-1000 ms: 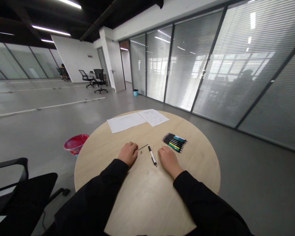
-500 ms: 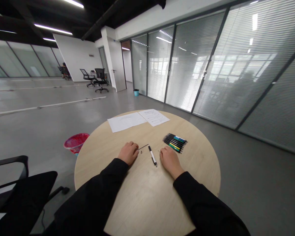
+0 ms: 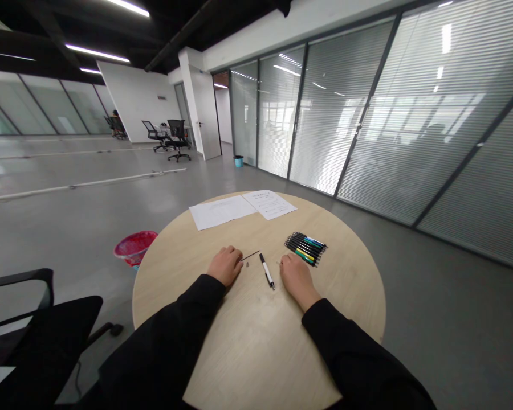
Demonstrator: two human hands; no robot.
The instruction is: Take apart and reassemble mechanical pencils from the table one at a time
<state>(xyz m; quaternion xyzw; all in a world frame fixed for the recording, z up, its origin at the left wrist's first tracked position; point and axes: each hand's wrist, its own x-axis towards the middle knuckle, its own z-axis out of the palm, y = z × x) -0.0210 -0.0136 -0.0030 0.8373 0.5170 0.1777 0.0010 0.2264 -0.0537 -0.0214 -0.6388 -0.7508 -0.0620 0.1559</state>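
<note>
My left hand (image 3: 225, 266) rests on the round table with its fingers curled and pressed together. By its fingertips lies a thin dark pen refill (image 3: 251, 255); I cannot tell whether the fingers grip it. A small metallic pen tip (image 3: 247, 264) sits just right of that hand. Between both hands lies a pen (image 3: 267, 271) with a white barrel and black clip. My right hand (image 3: 297, 278) is closed on the tabletop, a tiny thin piece (image 3: 277, 262) beside its fingertips. Whatever the fingers of either hand may hold is hidden. Above the right hand lies a row of several pens (image 3: 304, 248).
Two printed sheets (image 3: 222, 212) lie at the far side of the wooden table (image 3: 256, 353). Left of it stand a red-lined waste bin (image 3: 135, 247) and a black chair (image 3: 55, 330). Glass partitions with blinds (image 3: 337, 108) run along the right.
The whole view has shifted very slightly to the right. Both hands, the pen and its parts keep their places on the table.
</note>
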